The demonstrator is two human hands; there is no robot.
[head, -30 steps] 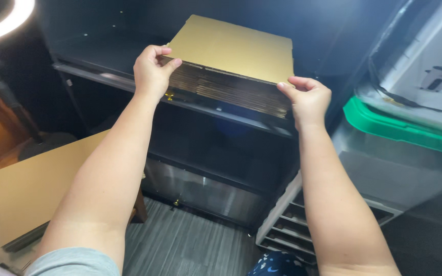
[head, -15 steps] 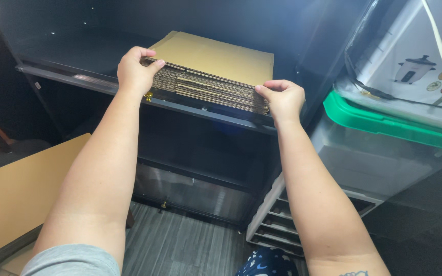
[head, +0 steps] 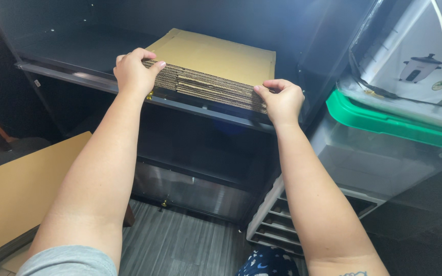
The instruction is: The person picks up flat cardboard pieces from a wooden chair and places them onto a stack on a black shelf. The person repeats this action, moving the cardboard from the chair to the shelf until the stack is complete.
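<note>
My left hand (head: 134, 74) and right hand (head: 281, 100) each clamp a near corner of the cardboard stack (head: 216, 69) lying at the shelf (head: 78, 51) front edge. I see a green-lidded clear bin (head: 384, 128) just right, holding a printed box (head: 420, 61).

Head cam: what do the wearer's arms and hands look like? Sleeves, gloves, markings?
Both hands are bare: no gloves, rings or watch show on the left hand or the right hand. Forearms are uncovered. A light grey short sleeve covers the left upper arm at the bottom edge. A small dark tattoo sits on the right arm at the frame's edge, cut off. No cables.
</note>
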